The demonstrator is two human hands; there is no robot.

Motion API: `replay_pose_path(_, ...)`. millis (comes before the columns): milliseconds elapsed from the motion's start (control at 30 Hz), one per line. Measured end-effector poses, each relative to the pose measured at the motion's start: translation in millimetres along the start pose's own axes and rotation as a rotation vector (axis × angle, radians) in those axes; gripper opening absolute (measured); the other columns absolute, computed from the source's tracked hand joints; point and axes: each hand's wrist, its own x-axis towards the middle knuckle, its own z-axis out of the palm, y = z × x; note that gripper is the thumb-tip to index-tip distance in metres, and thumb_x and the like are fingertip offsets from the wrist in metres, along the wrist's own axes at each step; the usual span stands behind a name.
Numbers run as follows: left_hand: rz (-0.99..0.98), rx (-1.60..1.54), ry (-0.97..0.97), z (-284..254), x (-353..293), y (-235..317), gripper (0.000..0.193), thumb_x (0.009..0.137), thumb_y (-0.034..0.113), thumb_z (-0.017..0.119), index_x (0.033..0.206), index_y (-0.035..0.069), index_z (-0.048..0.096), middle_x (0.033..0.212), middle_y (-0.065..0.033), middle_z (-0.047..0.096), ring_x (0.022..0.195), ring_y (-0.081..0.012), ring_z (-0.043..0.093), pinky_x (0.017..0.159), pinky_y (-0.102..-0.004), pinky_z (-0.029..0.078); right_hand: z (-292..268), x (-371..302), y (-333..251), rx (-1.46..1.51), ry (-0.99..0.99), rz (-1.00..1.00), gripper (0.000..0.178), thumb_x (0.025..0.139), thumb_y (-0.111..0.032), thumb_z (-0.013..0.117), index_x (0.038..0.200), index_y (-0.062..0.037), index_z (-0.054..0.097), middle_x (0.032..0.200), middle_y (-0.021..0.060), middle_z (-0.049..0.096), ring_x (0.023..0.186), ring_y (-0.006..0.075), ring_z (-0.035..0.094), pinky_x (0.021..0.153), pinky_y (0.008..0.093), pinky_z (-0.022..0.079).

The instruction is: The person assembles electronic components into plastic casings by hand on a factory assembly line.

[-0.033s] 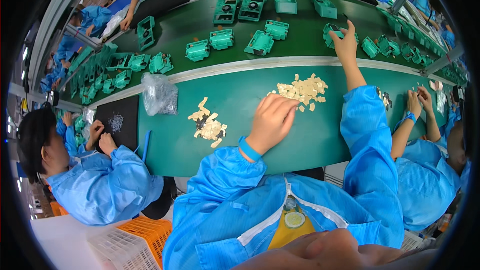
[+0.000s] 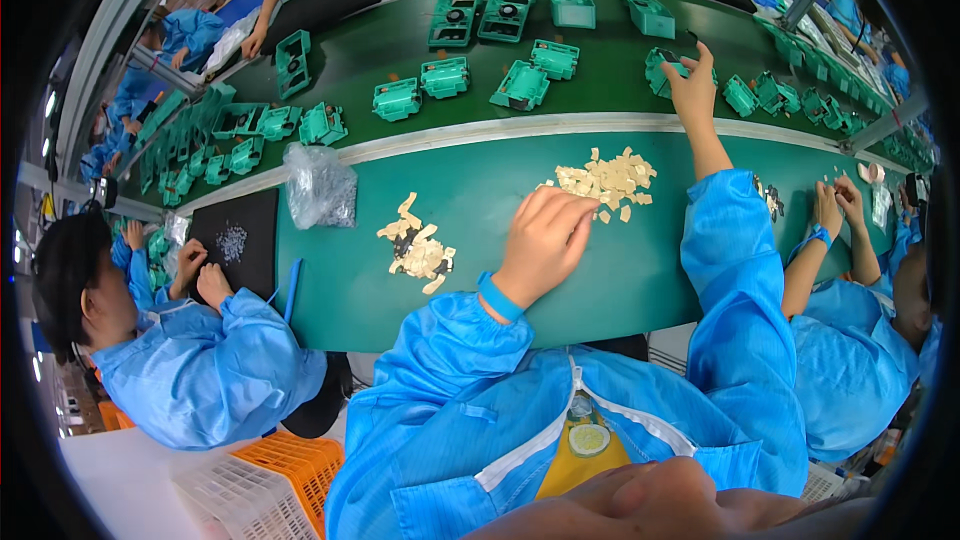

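Note:
My right hand [image 2: 692, 95] is stretched out over the dark green belt, at the right edge of a green plastic housing [image 2: 660, 72]. Thumb and fingers are bent round that edge, and a small dark piece [image 2: 692, 35] shows by the index fingertip. Nearer to me, my left hand [image 2: 545, 240], with a blue wristband, hovers over the table with curled fingers. What they hold, if anything, is hidden. Just beyond it lies a heap of cream-coloured flat pieces [image 2: 610, 178]. A second heap [image 2: 422, 252], cream mixed with black pieces, lies to its left.
Several green housings [image 2: 520, 86] stand along the belt [image 2: 400, 40]. A clear plastic bag [image 2: 318, 188] sits on the table's left, beside a black mat [image 2: 255, 215]. Co-workers in blue [image 2: 205, 370] sit on both sides. Orange and white baskets [image 2: 290, 470] stand below at left.

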Motion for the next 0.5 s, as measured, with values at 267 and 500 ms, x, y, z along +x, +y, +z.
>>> replay_pose_path(267,-0.385,-0.134,0.301,-22,7,2,0.014,0.092,0.005,0.067,0.106,0.001,0.067,0.102,-0.0102,0.066,0.095,-0.0204,0.063,0.085,-0.0317,0.049,-112,-41,-103,0.693,-1.252,0.079,0.071,0.087,-0.016,0.076,0.147,-0.0034,0.039,0.116,0.012,0.071,0.107,0.0217,0.065,0.097,0.0356,0.048)
replay_pose_path(500,-0.405,-0.377,0.257,-11,8,-1,0.024,0.091,0.004,0.067,0.115,0.001,0.063,0.107,-0.007,0.064,0.1,-0.0166,0.06,0.093,-0.0315,0.047,-133,-107,-114,0.64,-1.602,-0.239,0.063,0.085,-0.009,0.076,0.142,-0.004,0.047,0.123,0.0109,0.066,0.115,0.0193,0.06,0.097,0.037,0.049)
